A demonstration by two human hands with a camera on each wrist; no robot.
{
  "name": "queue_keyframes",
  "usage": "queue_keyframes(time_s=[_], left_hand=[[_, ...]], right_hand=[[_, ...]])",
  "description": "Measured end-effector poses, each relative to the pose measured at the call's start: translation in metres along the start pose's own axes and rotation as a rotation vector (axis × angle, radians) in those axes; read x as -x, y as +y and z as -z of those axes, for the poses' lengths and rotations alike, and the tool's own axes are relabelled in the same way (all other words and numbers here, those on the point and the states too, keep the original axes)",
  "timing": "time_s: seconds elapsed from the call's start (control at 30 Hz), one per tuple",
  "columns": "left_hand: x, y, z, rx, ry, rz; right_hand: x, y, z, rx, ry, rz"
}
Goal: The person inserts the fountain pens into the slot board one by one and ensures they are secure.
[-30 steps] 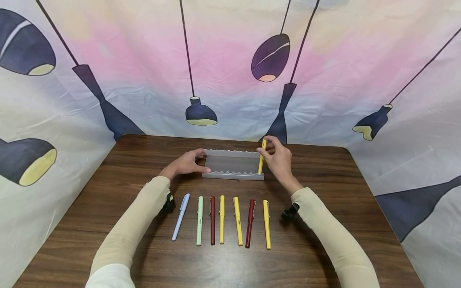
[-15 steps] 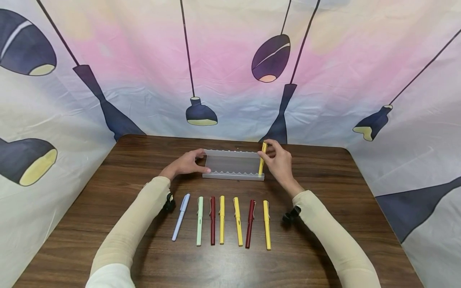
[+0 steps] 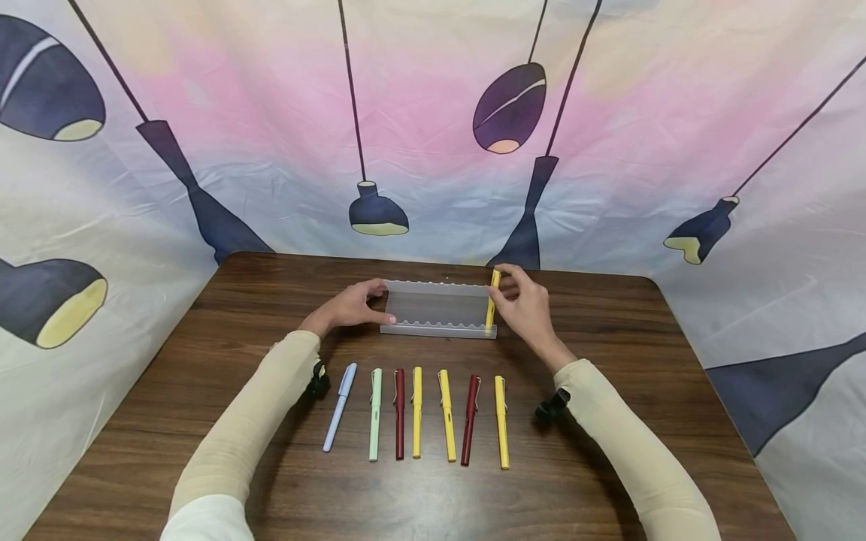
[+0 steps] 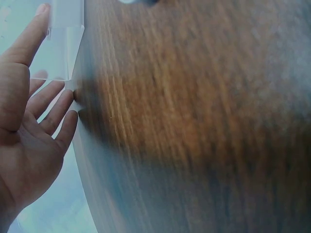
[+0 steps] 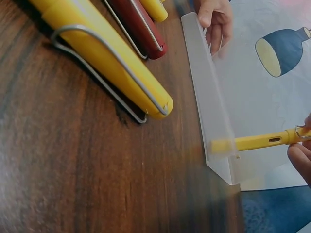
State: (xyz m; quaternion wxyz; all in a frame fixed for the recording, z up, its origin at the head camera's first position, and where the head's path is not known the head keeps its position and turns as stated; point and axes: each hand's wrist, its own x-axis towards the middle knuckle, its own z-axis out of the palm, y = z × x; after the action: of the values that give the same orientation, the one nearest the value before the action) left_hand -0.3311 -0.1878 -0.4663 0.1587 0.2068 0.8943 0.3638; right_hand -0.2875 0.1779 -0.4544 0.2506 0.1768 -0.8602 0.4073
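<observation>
A clear pen tray (image 3: 438,331) with scalloped front and back edges lies toward the back of the table. My left hand (image 3: 346,306) holds its left end, the thumb (image 4: 31,36) at the front edge and the fingers spread toward the back. At the tray's right end, my right hand (image 3: 529,302) pinches a yellow pen (image 3: 492,308) near its clip end. In the right wrist view the pen's other end (image 5: 222,146) sits behind the tray's front wall, and the pen tilts up toward the fingers.
A row of capped pens lies in front of the tray: a light blue pen (image 3: 340,408), a mint green pen (image 3: 375,415), dark red pens (image 3: 399,413) and yellow pens (image 3: 501,422). A patterned cloth (image 3: 433,113) hangs behind the wooden table (image 3: 609,323).
My right hand has lowered the yellow pen's upper end slightly at the tray's right end. The left hand and the row of pens stay put.
</observation>
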Motion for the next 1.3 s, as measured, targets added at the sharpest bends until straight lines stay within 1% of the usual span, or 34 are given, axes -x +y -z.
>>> queue_keyframes(time_s=[0.17, 0.4, 0.83, 1.1, 1.3], left_hand=[[0.000, 0.000, 0.001, -0.004, 0.006, -0.001], [-0.001, -0.001, 0.001, -0.001, 0.005, -0.001], [0.000, -0.002, -0.002, 0.004, 0.000, -0.002], [0.001, 0.000, -0.002, -0.005, -0.002, -0.012], [0.001, 0.000, -0.001, 0.006, 0.000, 0.006]], right_hand=[[-0.002, 0.002, 0.002, -0.016, -0.010, 0.004], [-0.004, 0.003, 0.002, -0.001, -0.038, -0.006], [-0.010, 0.001, 0.003, 0.079, -0.058, -0.012], [-0.011, 0.001, 0.004, 0.078, -0.042, -0.026], [-0.009, -0.004, 0.011, 0.045, -0.023, -0.045]])
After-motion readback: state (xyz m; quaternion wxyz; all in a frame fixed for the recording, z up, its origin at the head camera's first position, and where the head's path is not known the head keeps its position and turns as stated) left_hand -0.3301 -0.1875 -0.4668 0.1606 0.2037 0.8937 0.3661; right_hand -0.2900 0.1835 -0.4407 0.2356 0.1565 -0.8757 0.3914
